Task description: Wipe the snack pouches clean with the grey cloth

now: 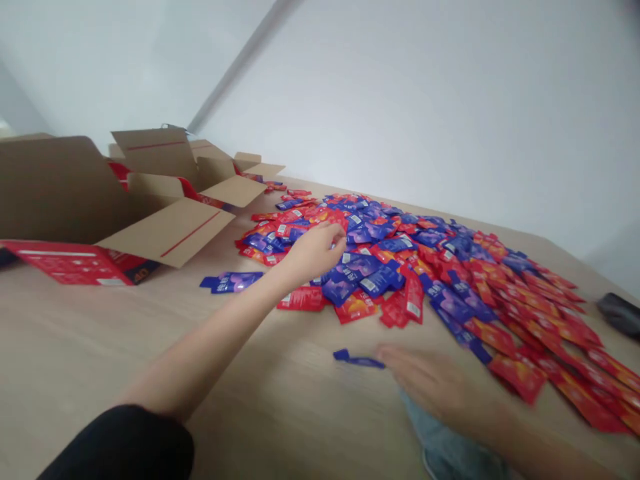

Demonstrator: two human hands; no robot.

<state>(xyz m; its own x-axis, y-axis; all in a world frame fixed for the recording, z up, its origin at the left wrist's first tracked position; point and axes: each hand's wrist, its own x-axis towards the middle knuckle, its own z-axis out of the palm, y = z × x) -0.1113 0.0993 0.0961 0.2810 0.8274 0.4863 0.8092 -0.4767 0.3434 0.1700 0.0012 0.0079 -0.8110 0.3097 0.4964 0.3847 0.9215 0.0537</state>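
Red and blue spouted pouches lie in a wide, loose pile [370, 233] on the table. My left hand [320, 248] reaches over the near left part of it, fingers curled in toward the thumb. Whatever is between those fingertips is hidden; red and blue pouches lie right beside and beyond them. Lower down, my right hand [433, 380] is blurred by motion, its fingers close together at one end of a blue pouch [359, 361]. That pouch is seen almost edge-on, with its cap end pointing left.
Open cardboard boxes [173, 230] with raised flaps stand on the left. Pouches [560, 353] are laid in overlapping rows on the right. A single blue pouch [235, 283] lies near my left forearm. A dark object [620, 315] sits at the far right, and a white wall [425, 100] rises behind.
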